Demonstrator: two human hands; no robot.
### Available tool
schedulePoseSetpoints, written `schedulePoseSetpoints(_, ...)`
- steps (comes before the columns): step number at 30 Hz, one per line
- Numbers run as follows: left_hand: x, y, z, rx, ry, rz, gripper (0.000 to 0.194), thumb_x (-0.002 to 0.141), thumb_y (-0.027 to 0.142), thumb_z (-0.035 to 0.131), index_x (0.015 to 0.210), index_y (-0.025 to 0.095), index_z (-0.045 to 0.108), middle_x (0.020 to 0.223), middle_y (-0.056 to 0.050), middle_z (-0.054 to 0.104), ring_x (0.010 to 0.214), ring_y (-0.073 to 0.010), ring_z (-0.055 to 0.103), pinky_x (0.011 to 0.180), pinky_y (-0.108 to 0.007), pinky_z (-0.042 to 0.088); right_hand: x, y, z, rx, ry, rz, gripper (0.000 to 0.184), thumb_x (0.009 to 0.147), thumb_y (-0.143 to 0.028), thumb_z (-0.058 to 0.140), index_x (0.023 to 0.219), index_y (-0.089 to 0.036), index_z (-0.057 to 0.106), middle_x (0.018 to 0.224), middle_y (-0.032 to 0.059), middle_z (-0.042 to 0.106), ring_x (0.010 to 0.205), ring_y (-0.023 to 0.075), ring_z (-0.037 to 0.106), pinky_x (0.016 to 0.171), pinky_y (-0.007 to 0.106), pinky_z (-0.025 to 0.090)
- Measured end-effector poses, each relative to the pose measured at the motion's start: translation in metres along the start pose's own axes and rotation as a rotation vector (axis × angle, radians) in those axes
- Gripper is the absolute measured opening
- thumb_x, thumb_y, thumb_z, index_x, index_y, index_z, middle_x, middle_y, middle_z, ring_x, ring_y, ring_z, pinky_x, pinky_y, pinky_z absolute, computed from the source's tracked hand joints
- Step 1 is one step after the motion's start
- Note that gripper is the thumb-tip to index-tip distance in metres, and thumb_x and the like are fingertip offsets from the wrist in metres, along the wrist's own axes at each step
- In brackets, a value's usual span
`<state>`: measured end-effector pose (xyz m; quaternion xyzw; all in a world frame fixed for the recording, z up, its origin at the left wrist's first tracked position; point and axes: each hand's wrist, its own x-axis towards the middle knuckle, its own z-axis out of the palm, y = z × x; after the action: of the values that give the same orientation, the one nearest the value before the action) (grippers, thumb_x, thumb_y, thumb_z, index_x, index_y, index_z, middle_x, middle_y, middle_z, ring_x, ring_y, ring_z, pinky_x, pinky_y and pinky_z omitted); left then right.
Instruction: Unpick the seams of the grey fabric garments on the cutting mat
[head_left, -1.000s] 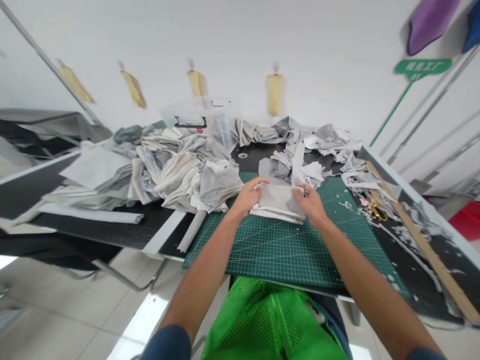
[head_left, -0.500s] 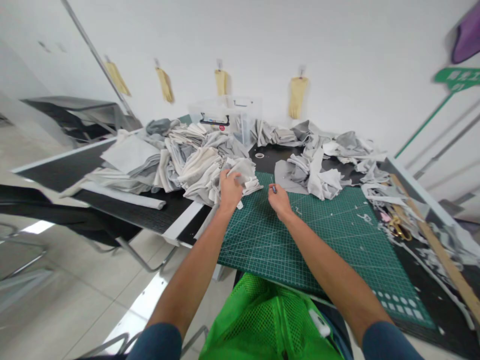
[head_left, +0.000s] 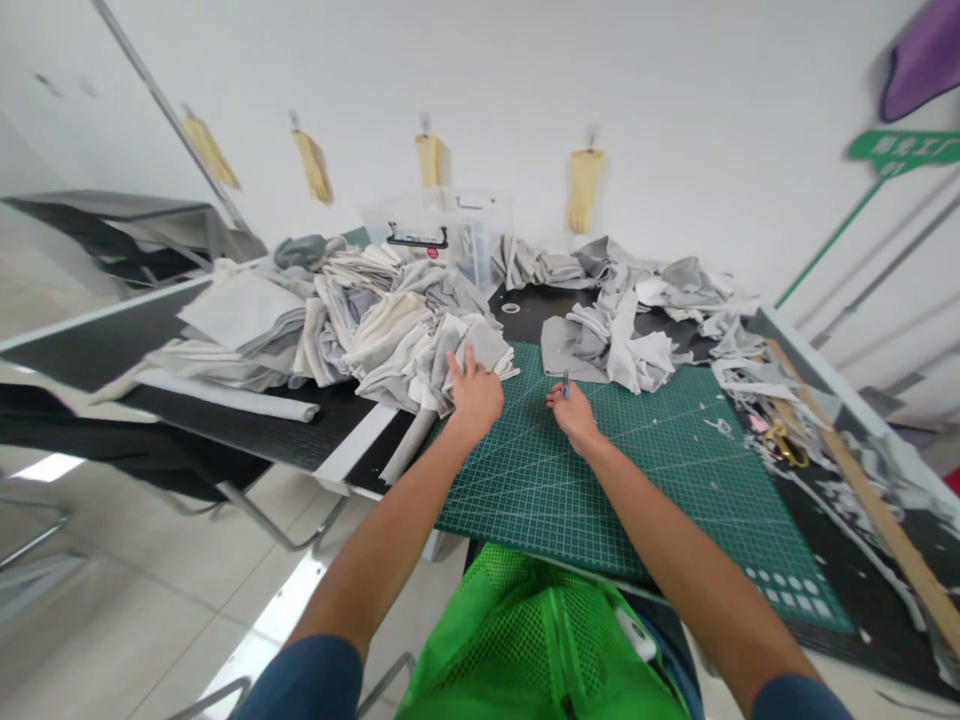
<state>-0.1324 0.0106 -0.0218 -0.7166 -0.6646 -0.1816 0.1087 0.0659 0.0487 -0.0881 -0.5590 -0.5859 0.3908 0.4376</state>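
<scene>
My left hand (head_left: 472,392) lies flat, fingers stretched, on the edge of a big heap of grey and cream cloth pieces (head_left: 390,325) at the left end of the green cutting mat (head_left: 600,470). My right hand (head_left: 574,412) rests on the mat a little to the right, its fingers pinched round a small dark pen-like tool (head_left: 565,383). A smaller pile of grey cloth (head_left: 607,345) lies just beyond the right hand.
A clear plastic box (head_left: 442,230) stands at the back. More cloth scraps (head_left: 675,285) spread along the far right. Gold scissors (head_left: 780,440) and a long wooden ruler (head_left: 862,495) lie on the right side. A rolled strip (head_left: 225,397) lies at left.
The folded cloth stack held in both hands a second ago has gone left onto the heap. My left hand now lies flat on it; my right hand stayed on the mat.
</scene>
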Motion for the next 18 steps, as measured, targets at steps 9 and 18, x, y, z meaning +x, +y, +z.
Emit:
schedulePoseSetpoints(9,0.026,0.080,0.018,-0.163,-0.080,0.264,0.034,0.090,0.009,0.048,0.109,0.011,0.077,0.114,-0.020,0.075,0.119,-0.0293,0.066,0.110,-0.043,0.045,0.003,0.029,-0.071,0.078,0.186,0.055,0.026,0.085,-0.041,0.048,0.102,-0.024,0.057,0.092,0.0038,0.069,0.081,0.0191,0.066,0.079,0.033,0.054)
schedulePoseSetpoints(18,0.049,0.176,0.048,-0.257,-0.161,0.356,0.038,0.094,0.011,0.046,0.120,0.017,0.073,0.121,-0.014,0.074,0.115,-0.0247,0.068,0.105,-0.036,0.050,-0.005,0.054,-0.162,-0.063,0.367,0.080,0.026,0.086,-0.035,0.048,0.104,-0.023,0.060,0.098,0.0076,0.072,0.087,0.0231,0.066,0.082,0.035,0.052)
